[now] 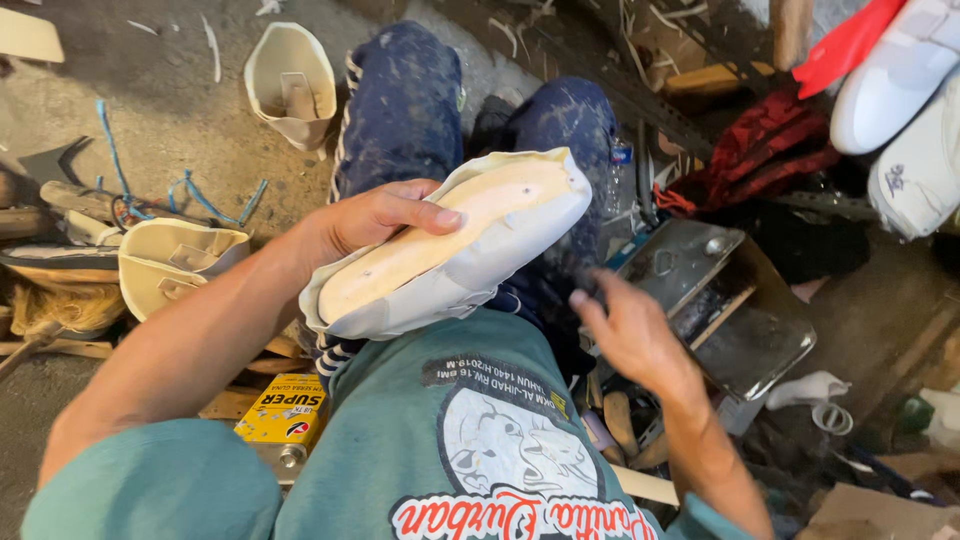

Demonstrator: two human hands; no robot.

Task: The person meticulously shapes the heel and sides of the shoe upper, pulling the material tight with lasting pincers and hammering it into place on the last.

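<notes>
Left hand (375, 218) grips a cream, white-edged shoe upper (455, 245), sole-side up; right hand (625, 330) blurred, seemingly empty.

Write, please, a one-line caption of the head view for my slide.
Seated person's left hand holds a white shoe upper sole-up over the lap; right hand hovers beside it.

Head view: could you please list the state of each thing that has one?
Shoe upper on its last: sole side up, gripped by left hand.
Right hand: empty, fingers loosely curled.
Yellow tin: lying flat.
Two loose uppers: unheld, on the floor.
</notes>
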